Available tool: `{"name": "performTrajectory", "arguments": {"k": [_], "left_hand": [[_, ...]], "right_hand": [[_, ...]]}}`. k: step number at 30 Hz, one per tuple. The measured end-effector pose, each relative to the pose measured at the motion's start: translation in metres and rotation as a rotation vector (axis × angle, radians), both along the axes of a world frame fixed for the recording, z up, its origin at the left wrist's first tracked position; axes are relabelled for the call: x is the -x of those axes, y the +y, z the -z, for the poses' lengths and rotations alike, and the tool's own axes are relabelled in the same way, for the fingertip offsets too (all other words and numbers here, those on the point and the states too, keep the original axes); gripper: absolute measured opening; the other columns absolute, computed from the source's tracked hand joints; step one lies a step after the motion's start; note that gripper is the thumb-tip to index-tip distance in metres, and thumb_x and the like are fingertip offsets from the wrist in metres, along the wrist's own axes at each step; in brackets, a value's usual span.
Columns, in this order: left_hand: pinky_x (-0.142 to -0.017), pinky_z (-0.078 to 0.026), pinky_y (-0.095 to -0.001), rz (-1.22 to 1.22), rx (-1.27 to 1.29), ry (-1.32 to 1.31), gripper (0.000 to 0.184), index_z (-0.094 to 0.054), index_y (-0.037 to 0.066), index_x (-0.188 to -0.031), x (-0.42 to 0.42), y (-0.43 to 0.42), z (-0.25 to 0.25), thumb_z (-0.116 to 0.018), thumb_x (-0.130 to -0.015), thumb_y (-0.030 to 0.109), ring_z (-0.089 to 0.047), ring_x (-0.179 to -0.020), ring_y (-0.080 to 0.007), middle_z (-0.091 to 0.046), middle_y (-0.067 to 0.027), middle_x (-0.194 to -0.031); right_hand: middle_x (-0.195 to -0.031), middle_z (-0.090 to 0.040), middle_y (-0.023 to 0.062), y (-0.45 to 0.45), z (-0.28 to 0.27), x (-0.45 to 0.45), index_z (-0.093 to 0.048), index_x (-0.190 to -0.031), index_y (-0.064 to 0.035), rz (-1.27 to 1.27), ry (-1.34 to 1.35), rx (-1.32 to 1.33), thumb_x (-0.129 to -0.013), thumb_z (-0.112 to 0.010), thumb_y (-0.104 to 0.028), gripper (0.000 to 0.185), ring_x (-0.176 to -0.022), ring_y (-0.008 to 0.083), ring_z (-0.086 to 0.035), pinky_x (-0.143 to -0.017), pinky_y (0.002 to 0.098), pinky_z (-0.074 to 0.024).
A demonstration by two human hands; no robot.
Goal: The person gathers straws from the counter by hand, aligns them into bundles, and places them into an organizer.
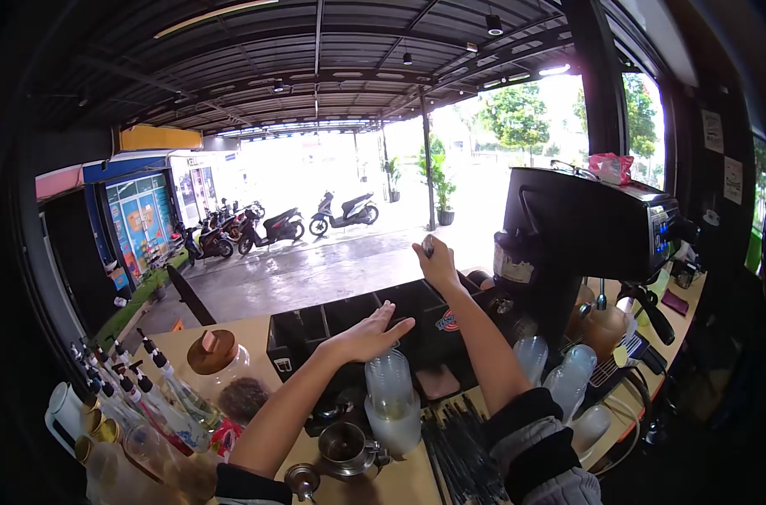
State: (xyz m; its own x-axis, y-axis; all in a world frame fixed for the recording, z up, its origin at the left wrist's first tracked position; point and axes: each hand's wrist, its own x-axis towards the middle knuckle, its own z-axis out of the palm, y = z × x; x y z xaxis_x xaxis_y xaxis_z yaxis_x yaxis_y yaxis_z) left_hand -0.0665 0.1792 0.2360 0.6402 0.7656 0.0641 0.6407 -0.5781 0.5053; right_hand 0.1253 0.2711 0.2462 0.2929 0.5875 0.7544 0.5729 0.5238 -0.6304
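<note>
My left hand (370,333) is open, palm down, its fingers spread just above a stack of clear plastic cups (389,387). My right hand (437,263) is raised beyond the black compartment box (315,328), its fingers closed round a small dark object whose shape is mostly hidden. The cup stack stands upright in front of the box. A metal cup (343,444) is left of the stack's base. Right of the stack lies a bundle of black straws (465,450), below my right forearm.
Pump bottles (177,383) and a wooden-lidded jar (213,351) stand at left. A black coffee machine (580,223) is at right, with more plastic cups (568,379) below it. Motorbikes (269,227) are parked outside beyond the counter.
</note>
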Motion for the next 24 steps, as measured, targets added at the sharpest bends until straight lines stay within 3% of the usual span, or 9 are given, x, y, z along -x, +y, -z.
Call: {"name": "performTrajectory", "arguments": {"k": [1, 3, 4, 8, 10, 18, 20, 22, 24], "left_hand": [[-0.106, -0.009, -0.0307, 0.020, -0.007, -0.003, 0.091, -0.009, -0.012, -0.130, 0.000, 0.000, 0.001, -0.028, -0.082, 0.062, -0.007, -0.131, -0.0289, -0.009, -0.0252, -0.138], [-0.106, -0.009, -0.0309, 0.018, -0.012, 0.010, 0.093, -0.009, -0.012, -0.130, 0.000, 0.000, 0.001, -0.028, -0.081, 0.064, -0.005, -0.131, -0.0287, -0.007, -0.0250, -0.138], [-0.106, -0.008, -0.0311, 0.022, -0.022, 0.023, 0.094, -0.009, -0.012, -0.130, 0.000, 0.001, 0.002, -0.028, -0.080, 0.065, -0.005, -0.131, -0.0287, -0.007, -0.0249, -0.139], [-0.106, -0.008, -0.0308, -0.008, -0.053, 0.075, 0.088, -0.009, -0.010, -0.131, -0.002, -0.004, -0.004, -0.029, -0.082, 0.061, -0.008, -0.131, -0.0275, -0.009, -0.0235, -0.139], [-0.106, -0.009, -0.0308, -0.008, -0.059, 0.071, 0.088, -0.010, -0.009, -0.131, -0.003, -0.005, -0.002, -0.029, -0.082, 0.061, -0.008, -0.131, -0.0275, -0.009, -0.0235, -0.139], [-0.105, -0.015, -0.0293, -0.008, 0.007, -0.066, 0.072, -0.023, -0.007, -0.129, 0.002, 0.007, -0.006, -0.027, -0.088, 0.052, -0.020, -0.129, -0.0264, -0.024, -0.0213, -0.136], [-0.102, -0.022, -0.0312, -0.070, -0.132, -0.097, 0.071, -0.031, -0.006, -0.126, 0.002, 0.000, -0.010, -0.032, -0.086, 0.053, -0.029, -0.124, -0.0287, -0.034, -0.0222, -0.130], [-0.101, -0.024, -0.0321, -0.095, -0.203, -0.110, 0.070, -0.034, -0.005, -0.125, 0.000, -0.014, -0.018, -0.036, -0.085, 0.053, -0.033, -0.122, -0.0296, -0.037, -0.0224, -0.128], [-0.099, -0.029, -0.0343, -0.166, -0.484, -0.079, 0.066, -0.039, -0.005, -0.121, -0.003, -0.032, -0.025, -0.044, -0.083, 0.048, -0.039, -0.117, -0.0319, -0.041, -0.0234, -0.124]], "right_hand": [[-0.054, -0.048, 0.0152, 0.004, 0.007, -0.002, -0.049, -0.069, 0.0034, -0.002, 0.000, 0.000, -0.078, -0.061, -0.021, 0.029, -0.048, 0.0235, -0.044, -0.050, 0.0365, -0.0361], [-0.074, -0.058, 0.0249, 0.010, 0.014, -0.006, -0.055, -0.093, 0.0057, 0.032, -0.094, 0.120, -0.076, -0.063, -0.024, 0.035, -0.072, 0.0360, -0.059, -0.066, 0.0382, -0.0445], [-0.088, -0.059, 0.0264, 0.010, 0.013, -0.009, -0.051, -0.106, 0.0071, -0.004, -0.086, 0.252, -0.072, -0.066, -0.024, 0.048, -0.088, 0.0361, -0.057, -0.077, 0.0366, -0.0445], [-0.075, -0.059, 0.0207, 0.022, 0.025, -0.010, -0.051, -0.083, 0.0037, 0.031, -0.147, 0.125, -0.066, -0.070, -0.023, 0.037, -0.075, 0.0332, -0.058, -0.068, 0.0381, -0.0443], [-0.093, -0.057, 0.0239, 0.015, 0.022, -0.010, -0.046, -0.100, 0.0029, 0.009, -0.158, 0.323, -0.060, -0.074, -0.024, 0.056, -0.092, 0.0360, -0.055, -0.080, 0.0386, -0.0427], [-0.119, -0.040, 0.0269, -0.020, 0.006, -0.011, -0.028, -0.120, 0.0030, 0.066, -0.189, 0.477, -0.049, -0.079, -0.025, 0.092, -0.111, 0.0380, -0.040, -0.092, 0.0400, -0.0361], [-0.120, -0.037, 0.0281, -0.030, 0.001, -0.011, -0.024, -0.124, 0.0043, 0.069, -0.220, 0.502, -0.047, -0.080, -0.026, 0.100, -0.113, 0.0386, -0.039, -0.093, 0.0394, -0.0355], [-0.127, -0.031, 0.0244, -0.043, -0.006, -0.009, -0.018, -0.129, -0.0022, 0.036, -0.233, 0.605, -0.049, -0.079, -0.019, 0.102, -0.120, 0.0388, -0.031, -0.092, 0.0499, -0.0330], [-0.127, -0.030, 0.0248, -0.058, -0.012, -0.008, -0.018, -0.129, -0.0019, 0.028, -0.252, 0.605, -0.048, -0.079, -0.018, 0.103, -0.120, 0.0392, -0.031, -0.092, 0.0500, -0.0324]]}}
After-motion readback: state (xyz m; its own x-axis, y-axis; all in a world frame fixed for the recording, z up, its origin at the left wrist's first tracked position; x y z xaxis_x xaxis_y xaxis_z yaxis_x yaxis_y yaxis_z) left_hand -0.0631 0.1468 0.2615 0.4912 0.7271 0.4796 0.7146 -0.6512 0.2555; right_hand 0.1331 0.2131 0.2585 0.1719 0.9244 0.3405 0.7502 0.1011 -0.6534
